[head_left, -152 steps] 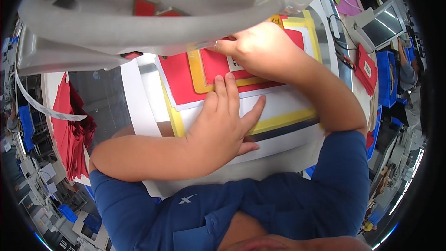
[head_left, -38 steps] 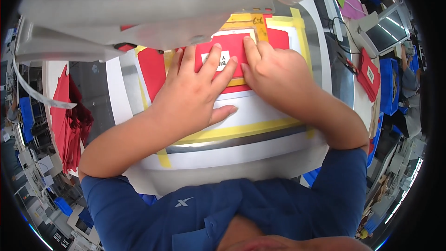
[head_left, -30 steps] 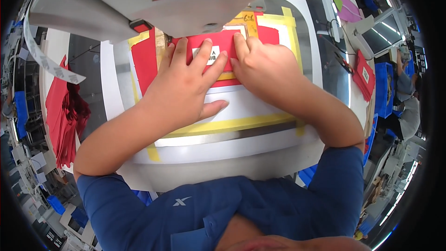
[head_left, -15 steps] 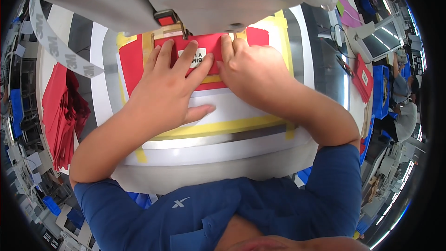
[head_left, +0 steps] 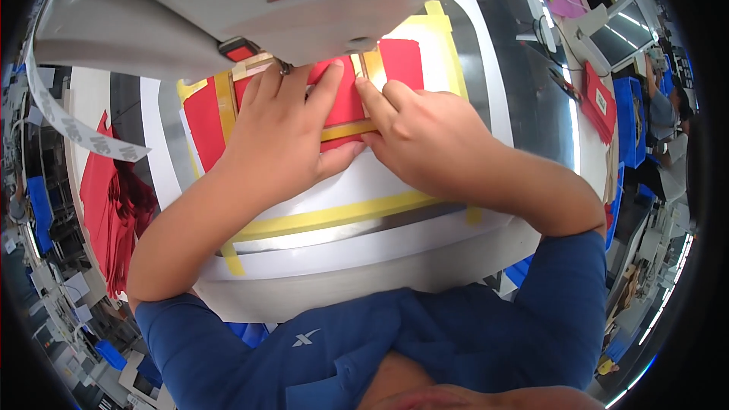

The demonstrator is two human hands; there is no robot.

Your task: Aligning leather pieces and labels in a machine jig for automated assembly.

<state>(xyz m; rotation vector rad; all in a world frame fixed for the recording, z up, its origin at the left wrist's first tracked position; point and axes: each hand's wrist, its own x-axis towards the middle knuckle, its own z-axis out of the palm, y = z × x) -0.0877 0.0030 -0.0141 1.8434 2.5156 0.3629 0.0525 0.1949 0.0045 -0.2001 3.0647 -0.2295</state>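
- Pressing red fabric piece [head_left: 345,102] flat on the white table [head_left: 364,250] beneath the sewing machine head [head_left: 250,0].
- Left hand [head_left: 277,140] spread wide, gripping nothing; right hand [head_left: 433,140] fingers extended, pinning.
- Risking fingertips near the needle, or fabric skewing under uneven pressure.

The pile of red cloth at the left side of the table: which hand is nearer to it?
Left. The left hand lies flat on the red piece under the machine, on the side toward the pile of red cloth. The right hand is farther over, beyond the left one.
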